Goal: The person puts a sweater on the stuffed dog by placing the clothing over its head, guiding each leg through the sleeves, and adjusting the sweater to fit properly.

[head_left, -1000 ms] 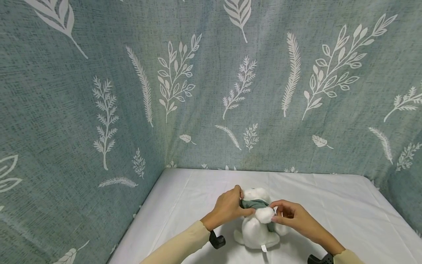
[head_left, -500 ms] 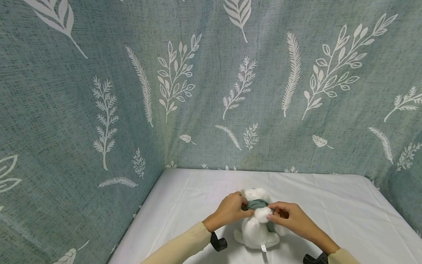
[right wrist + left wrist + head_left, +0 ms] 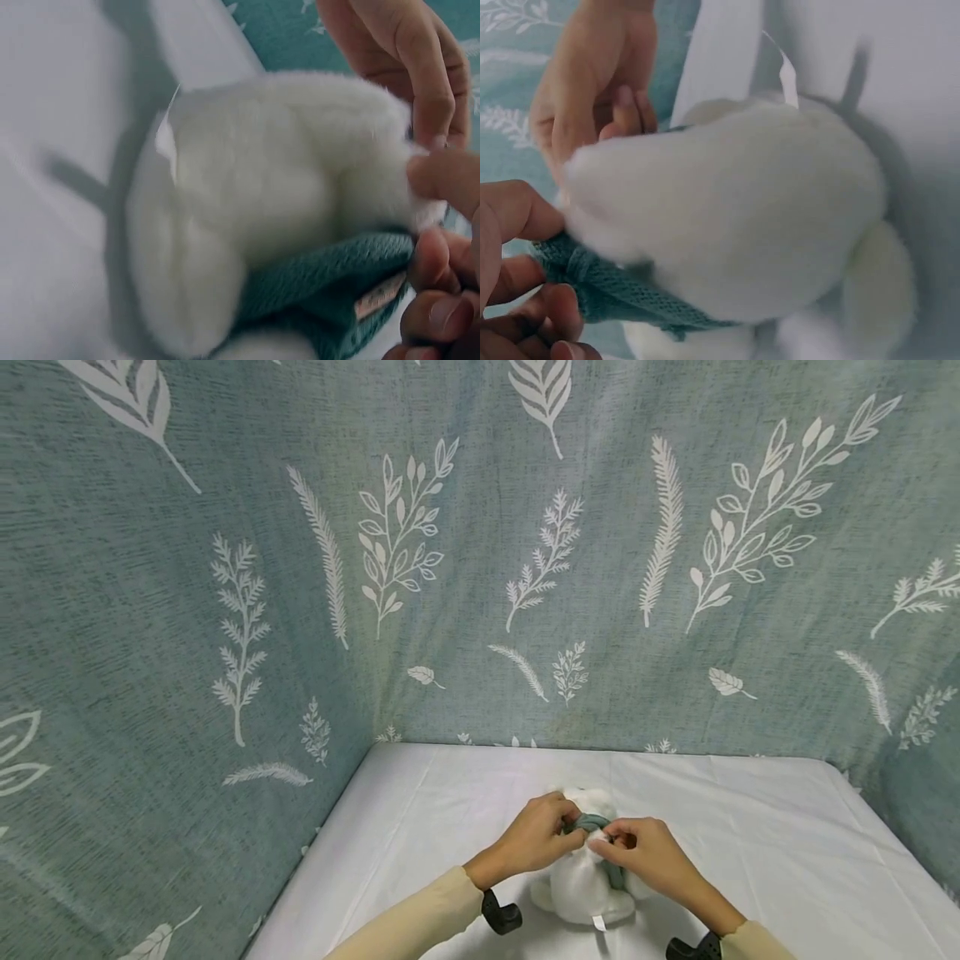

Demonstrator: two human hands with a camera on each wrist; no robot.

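short of the worktop's (image 3: 442, 802) back edge, left hand (image 3: 531, 837) and right hand (image 3: 654, 857) pinch the scarf (image 3: 592, 821); uneven tugging could tip the plush toy (image 3: 581, 893).

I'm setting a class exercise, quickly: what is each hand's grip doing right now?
Left hand: closed, pinching the teal scarf.
Right hand: closed on the white plush toy at the scarf's edge; exact hold partly hidden.
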